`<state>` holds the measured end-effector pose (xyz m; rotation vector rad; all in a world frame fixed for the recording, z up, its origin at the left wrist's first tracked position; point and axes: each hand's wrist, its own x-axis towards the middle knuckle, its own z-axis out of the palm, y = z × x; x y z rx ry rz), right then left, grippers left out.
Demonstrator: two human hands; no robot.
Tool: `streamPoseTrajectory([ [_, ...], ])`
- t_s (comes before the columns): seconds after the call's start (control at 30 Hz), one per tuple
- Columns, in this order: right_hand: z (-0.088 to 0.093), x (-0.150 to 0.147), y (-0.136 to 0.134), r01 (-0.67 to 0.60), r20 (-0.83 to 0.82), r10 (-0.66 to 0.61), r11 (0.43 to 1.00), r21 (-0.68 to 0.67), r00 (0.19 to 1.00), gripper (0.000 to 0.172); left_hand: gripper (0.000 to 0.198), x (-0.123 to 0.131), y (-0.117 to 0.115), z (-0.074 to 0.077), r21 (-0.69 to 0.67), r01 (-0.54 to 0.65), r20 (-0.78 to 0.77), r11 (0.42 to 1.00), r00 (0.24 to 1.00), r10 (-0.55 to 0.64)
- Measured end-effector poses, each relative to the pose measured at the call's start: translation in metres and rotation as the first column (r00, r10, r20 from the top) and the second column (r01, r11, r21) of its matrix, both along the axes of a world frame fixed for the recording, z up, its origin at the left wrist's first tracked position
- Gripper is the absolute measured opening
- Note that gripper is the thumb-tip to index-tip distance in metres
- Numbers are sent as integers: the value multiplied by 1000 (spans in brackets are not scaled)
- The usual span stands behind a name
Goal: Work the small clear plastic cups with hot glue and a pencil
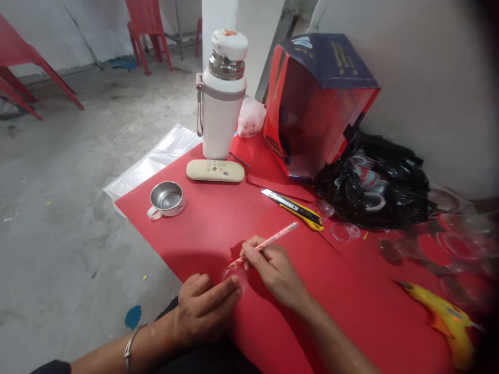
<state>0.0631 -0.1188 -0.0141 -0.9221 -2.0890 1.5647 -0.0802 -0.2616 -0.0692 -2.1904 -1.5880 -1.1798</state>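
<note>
Pinched in my right hand (268, 262) is a pink patterned pencil (278, 235), slanted so its lower tip meets the rim of a small clear round plastic lid (242, 275). That lid lies flat on the red tabletop (202, 223). My left hand (212, 306) has its fingers bent together, the fingertips pressing the lid down; part of the lid is hidden under them. A yellow utility knife (298, 209) with its blade out lies beyond the pencil's upper end.
A steel cup (167, 198), a cream case (215, 171) and a white thermos (222, 114) stand along the left and back. Behind are a red-blue box (323, 67) and black plastic bag (401, 161). Blurred lids (432, 249) and a yellow glue gun (448, 317) occupy the right.
</note>
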Motion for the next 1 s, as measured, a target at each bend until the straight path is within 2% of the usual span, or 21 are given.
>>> streamPoseTrajectory([
  [0.3, 0, -12, 2, -150, 93, 145, 987, 54, 985, 40, 24, 1, 3, -2, 18, 5, 34, 1000, 999, -5],
  [0.67, -2, -14, 5, -238, 134, 224, 967, 96, 965, 34, 26, 4, 4, -7, 62, 7, 68, 998, 998, -11],
  [0.8, 0, -11, 7, -212, 152, 189, 965, 155, 970, 35, 26, 3, 4, -6, 44, 1, 61, 999, 998, -4],
  [1.0, 2, 6, 7, -99, 164, 64, 972, 213, 984, 38, 25, 2, 5, 0, 41, -8, 47, 999, 999, 6],
])
